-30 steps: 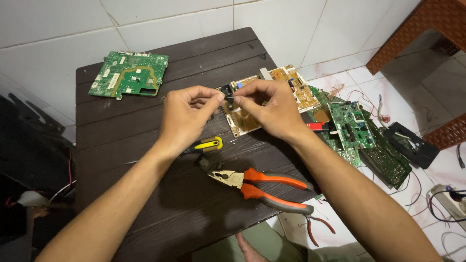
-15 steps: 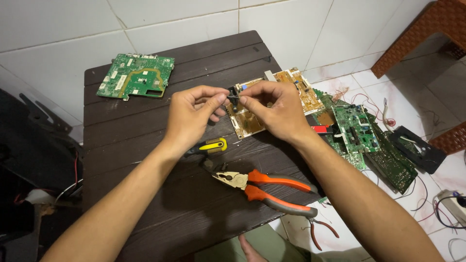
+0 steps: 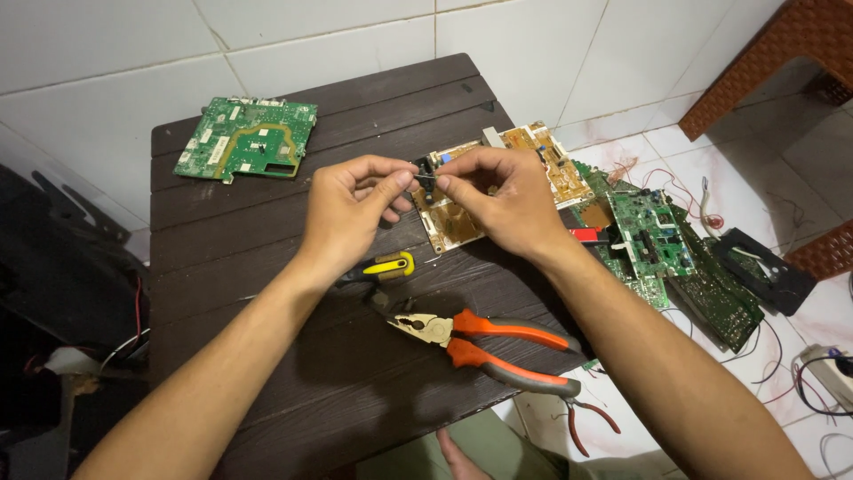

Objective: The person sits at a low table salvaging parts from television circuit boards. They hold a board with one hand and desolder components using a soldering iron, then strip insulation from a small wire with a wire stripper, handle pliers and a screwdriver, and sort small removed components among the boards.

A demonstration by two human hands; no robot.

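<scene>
My left hand (image 3: 354, 212) and my right hand (image 3: 494, 197) meet above the dark wooden table (image 3: 231, 267). Both pinch a small dark electronic part (image 3: 425, 178) between thumb and fingertips. Under my right hand lies a tan circuit board (image 3: 542, 160), partly hidden by the hand. Just below my left wrist rests a screwdriver with a yellow and black handle (image 3: 387, 266). Pliers with orange and grey handles (image 3: 484, 342) lie nearer to me on the table.
A green circuit board (image 3: 247, 138) sits at the table's far left. Several green boards (image 3: 662, 244) with loose wires are piled on the white tiled floor to the right. A black part (image 3: 764, 271) and a brown woven stool (image 3: 782, 53) lie beyond.
Both hands stay joined on the small part; the fingers shift only slightly. The view has drifted a little.
</scene>
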